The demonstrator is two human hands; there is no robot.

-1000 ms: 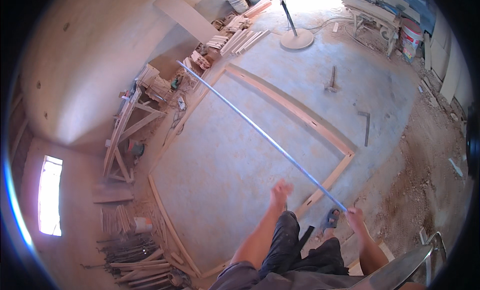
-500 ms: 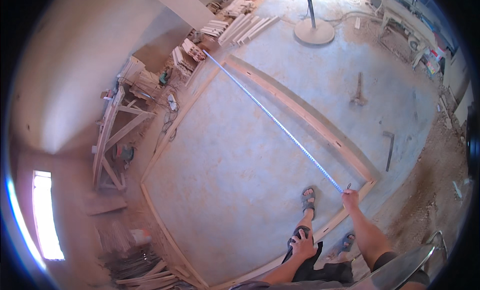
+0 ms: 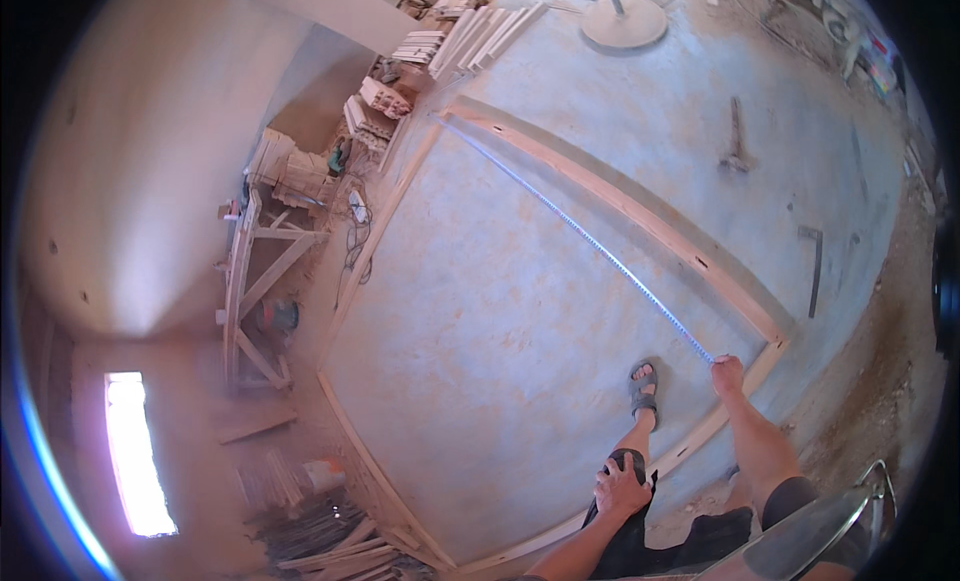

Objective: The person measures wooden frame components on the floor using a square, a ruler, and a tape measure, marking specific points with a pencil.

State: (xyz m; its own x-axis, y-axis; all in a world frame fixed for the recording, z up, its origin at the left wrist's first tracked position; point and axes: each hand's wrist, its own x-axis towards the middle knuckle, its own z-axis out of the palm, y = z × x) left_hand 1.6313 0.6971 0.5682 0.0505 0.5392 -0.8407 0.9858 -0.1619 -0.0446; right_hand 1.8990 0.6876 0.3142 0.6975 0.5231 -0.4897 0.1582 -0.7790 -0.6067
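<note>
A long, thin tape measure (image 3: pixel 600 249) runs diagonally out over the floor, inside a large wooden frame (image 3: pixel 640 218). Its near end is in my right hand (image 3: pixel 728 377), closed in a fist beside the frame's near right corner; the fist hides the tape's case. The far tip lies close to the frame's far corner. My left hand (image 3: pixel 622 488) rests on my bent left knee, fingers apart, holding nothing. My sandalled left foot (image 3: pixel 644 389) stands on the floor within the frame.
On the floor to the right lie a hammer-like tool (image 3: pixel 736 136) and a dark angled square (image 3: pixel 815 271). Stacked wood strips (image 3: pixel 485 38) and a round stand base (image 3: pixel 624 23) are at the back. A wooden trestle (image 3: pixel 245 291), cords (image 3: pixel 358 241) and scrap wood (image 3: pixel 340 551) line the left.
The tape's far tip has drawn back from beyond the frame's far corner to just inside it. My view has shifted, and my left hand stays on the knee.
</note>
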